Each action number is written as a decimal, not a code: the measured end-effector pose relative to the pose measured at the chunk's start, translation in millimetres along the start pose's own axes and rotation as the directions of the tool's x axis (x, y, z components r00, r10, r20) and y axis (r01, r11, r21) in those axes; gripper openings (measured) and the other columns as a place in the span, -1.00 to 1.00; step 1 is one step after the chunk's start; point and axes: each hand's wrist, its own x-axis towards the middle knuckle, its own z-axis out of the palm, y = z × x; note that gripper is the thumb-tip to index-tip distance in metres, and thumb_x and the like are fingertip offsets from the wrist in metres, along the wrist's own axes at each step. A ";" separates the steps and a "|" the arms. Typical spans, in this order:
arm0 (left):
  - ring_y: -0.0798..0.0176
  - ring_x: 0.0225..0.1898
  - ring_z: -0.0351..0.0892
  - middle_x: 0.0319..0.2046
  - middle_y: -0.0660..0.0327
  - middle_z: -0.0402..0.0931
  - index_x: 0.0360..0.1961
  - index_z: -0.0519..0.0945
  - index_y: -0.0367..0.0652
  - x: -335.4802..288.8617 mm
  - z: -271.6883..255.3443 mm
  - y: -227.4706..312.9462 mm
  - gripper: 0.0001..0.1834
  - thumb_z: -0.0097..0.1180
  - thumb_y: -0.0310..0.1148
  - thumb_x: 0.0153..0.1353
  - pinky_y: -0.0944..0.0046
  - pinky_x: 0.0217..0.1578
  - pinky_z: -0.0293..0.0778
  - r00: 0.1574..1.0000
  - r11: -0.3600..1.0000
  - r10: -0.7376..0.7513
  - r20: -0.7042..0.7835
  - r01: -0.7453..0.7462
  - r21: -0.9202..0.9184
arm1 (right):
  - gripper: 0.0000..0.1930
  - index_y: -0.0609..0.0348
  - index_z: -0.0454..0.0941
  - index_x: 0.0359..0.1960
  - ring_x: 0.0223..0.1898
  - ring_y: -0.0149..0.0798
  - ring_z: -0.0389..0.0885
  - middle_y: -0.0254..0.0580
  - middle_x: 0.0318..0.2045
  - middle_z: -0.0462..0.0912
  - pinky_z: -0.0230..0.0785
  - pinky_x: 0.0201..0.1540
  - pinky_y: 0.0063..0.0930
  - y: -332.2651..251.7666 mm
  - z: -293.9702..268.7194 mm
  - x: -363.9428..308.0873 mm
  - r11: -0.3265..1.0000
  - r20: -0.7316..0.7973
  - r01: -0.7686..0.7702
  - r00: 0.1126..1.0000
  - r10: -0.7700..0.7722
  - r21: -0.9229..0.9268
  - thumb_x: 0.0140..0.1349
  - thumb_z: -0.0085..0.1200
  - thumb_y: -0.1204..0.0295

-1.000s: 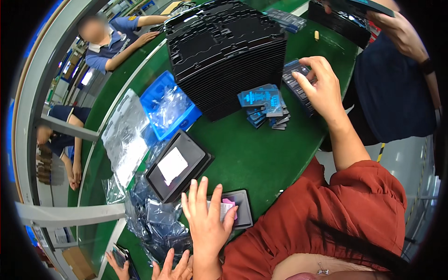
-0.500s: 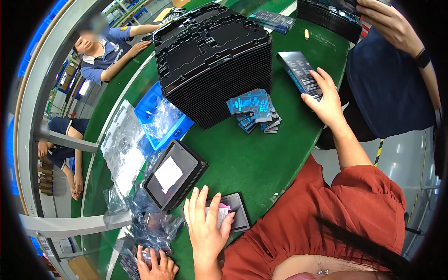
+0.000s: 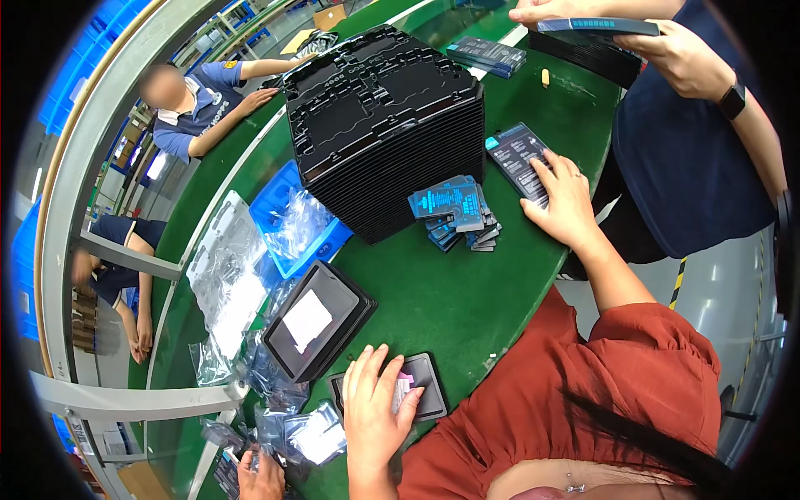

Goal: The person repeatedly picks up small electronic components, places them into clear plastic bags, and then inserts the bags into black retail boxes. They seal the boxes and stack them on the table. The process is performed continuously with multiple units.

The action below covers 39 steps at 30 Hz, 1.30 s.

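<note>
My left hand (image 3: 377,408) lies over a small dark tray (image 3: 431,402), its fingers stretched out. A pink and white piece (image 3: 403,385) shows in the tray, partly under my fingers. My right hand (image 3: 565,198) has its thumb and fingers at the near end of a flat dark box (image 3: 521,161) with pale print, which lies on the green table. Left of that box is a loose pile of blue and grey flat packs (image 3: 454,208). Beyond my left hand stands a stack of dark trays (image 3: 317,321), with a white paper on top.
A tall stack of black plastic trays (image 3: 392,142) fills the table's middle. Left of it are a blue bin (image 3: 292,221) and clear bags (image 3: 229,283). A co-worker's hand (image 3: 262,477) works at lower left; a person at upper right holds a dark flat box (image 3: 596,27).
The box under my right hand has turned and now lies flatter. My left hand stays at the tray. A clear bag appears near the co-worker's hand; the upper-right person's box has come lower.
</note>
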 end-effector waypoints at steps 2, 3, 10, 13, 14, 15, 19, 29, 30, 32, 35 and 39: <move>-0.15 0.21 0.37 0.12 -0.01 0.45 -0.01 0.57 -0.22 1.0 2.3 -1.2 -0.47 0.36 -0.29 -0.04 -0.07 0.20 0.27 1.000 1.000 0.009 0.011 -0.009 -0.004 | -0.31 0.19 0.46 0.14 0.28 0.19 0.24 0.16 0.24 0.33 0.10 0.28 0.04 -2.3 2.6 2.1 0.998 0.014 0.025 1.000 -0.024 -0.061 -0.05 0.26 0.14; -0.15 0.21 0.37 0.12 -0.01 0.45 -0.01 0.57 -0.22 -0.3 2.2 -2.7 -0.47 0.36 -0.29 -0.04 -0.07 0.20 0.28 1.000 1.000 0.010 0.022 -0.010 -0.003 | -0.32 0.19 0.47 0.13 0.28 0.19 0.24 0.16 0.23 0.34 0.09 0.29 0.05 -4.7 4.5 2.0 0.998 0.005 0.033 0.999 -0.033 -0.060 -0.04 0.26 0.13; -0.20 0.36 0.13 0.30 -0.04 0.24 0.22 0.42 -0.10 -10.6 -17.0 -12.4 -0.05 0.48 0.02 -0.25 -0.24 0.31 0.03 0.976 0.998 -0.070 0.206 0.069 0.014 | -0.55 0.25 0.54 -0.01 0.23 0.13 0.33 0.05 0.19 0.42 0.12 0.30 -0.02 -10.8 1.5 -2.2 0.944 -0.320 0.286 0.921 -0.223 0.165 0.01 0.26 0.42; -0.20 0.41 0.02 0.35 -0.05 0.14 0.31 0.33 -0.03 -17.3 -15.1 -19.8 0.05 0.48 0.06 -0.26 -0.30 0.33 -0.06 0.950 0.994 -0.111 0.290 0.107 0.032 | -0.64 0.25 0.58 -0.08 0.19 0.10 0.41 0.04 0.13 0.49 0.14 0.29 -0.01 -15.2 -1.1 -9.8 0.896 -0.380 0.404 0.870 -0.313 0.186 0.01 0.21 0.52; -0.21 0.42 0.00 0.36 -0.06 0.12 0.33 0.31 -0.01 -20.0 -10.7 -22.0 0.08 0.48 0.07 -0.27 -0.31 0.33 -0.08 0.948 0.993 -0.117 0.297 0.114 0.026 | -0.67 0.25 0.59 -0.11 0.16 0.09 0.45 0.06 0.09 0.52 0.14 0.30 0.01 -22.5 -4.8 -12.7 0.863 -0.406 0.463 0.842 -0.356 0.203 0.01 0.19 0.54; -0.22 0.42 0.00 0.36 -0.06 0.12 0.34 0.30 -0.01 -20.7 -9.2 -21.9 0.08 0.48 0.08 -0.26 -0.31 0.33 -0.08 0.951 0.992 -0.127 0.283 0.122 0.036 | -0.68 0.26 0.60 -0.14 0.14 0.09 0.48 0.09 0.06 0.54 0.16 0.30 0.04 -30.6 -8.3 -15.8 0.833 -0.422 0.512 0.816 -0.395 0.211 -0.01 0.17 0.57; -0.21 0.39 0.05 0.34 -0.09 0.14 0.35 0.28 -0.05 -23.1 -2.5 -17.8 0.08 0.42 0.16 -0.20 -0.30 0.32 -0.05 0.966 0.979 -0.180 0.187 0.158 0.127 | -0.72 0.26 0.61 -0.25 0.08 0.09 0.52 0.07 -0.01 0.56 0.25 0.24 0.07 -71.5 -17.6 -28.0 0.616 -0.442 0.715 0.694 -0.569 0.330 -0.10 0.13 0.63; -0.18 0.11 0.35 0.08 -0.16 0.37 0.22 0.38 -0.27 -22.2 12.9 -15.3 0.06 0.33 0.30 -0.19 -0.19 0.15 0.19 0.977 0.942 -0.205 -0.052 0.211 0.259 | -0.67 0.25 0.61 -0.22 0.07 0.11 0.51 0.01 0.01 0.55 0.33 0.16 -0.05 -103.7 -33.3 -1.5 0.631 -0.383 0.660 0.751 -0.538 0.408 -0.13 0.23 0.60; -0.15 0.08 0.37 0.06 -0.11 0.37 0.21 0.37 -0.30 -20.4 11.8 -13.5 0.09 0.36 0.28 -0.24 -0.12 0.13 0.23 0.974 0.939 -0.217 -0.058 0.225 0.261 | -0.64 0.25 0.60 -0.19 0.08 0.11 0.51 0.00 0.01 0.55 0.32 0.16 -0.06 -99.7 -33.8 1.3 0.648 -0.369 0.647 0.762 -0.532 0.402 -0.12 0.24 0.58; -0.14 0.08 0.37 0.06 -0.10 0.38 0.20 0.37 -0.31 -16.7 12.9 -13.0 0.09 0.37 0.27 -0.24 -0.11 0.13 0.23 0.973 0.942 -0.226 -0.043 0.229 0.245 | -0.59 0.25 0.58 -0.12 0.10 0.10 0.49 0.00 0.03 0.54 0.31 0.17 -0.07 -93.8 -36.2 6.7 0.662 -0.325 0.633 0.774 -0.543 0.401 -0.12 0.25 0.53; -0.14 0.10 0.37 0.08 -0.11 0.38 0.20 0.37 -0.32 -16.6 12.3 -13.3 0.08 0.38 0.25 -0.25 -0.11 0.13 0.24 0.978 0.947 -0.206 -0.034 0.208 0.245 | -0.49 0.23 0.54 -0.03 0.14 0.11 0.45 0.01 0.07 0.51 0.29 0.19 -0.08 -93.3 -35.2 13.9 0.661 -0.249 0.621 0.780 -0.575 0.421 -0.12 0.29 0.47; -0.15 0.13 0.36 0.12 -0.11 0.38 0.20 0.37 -0.32 -15.3 1.0 -10.2 0.03 0.39 0.19 -0.20 -0.09 0.14 0.23 0.981 0.959 -0.194 -0.004 0.191 0.211 | -0.43 0.20 0.51 0.03 0.18 0.11 0.41 0.02 0.11 0.48 0.26 0.22 -0.07 -95.1 -32.0 18.9 0.655 -0.206 0.614 0.779 -0.592 0.441 -0.13 0.32 0.42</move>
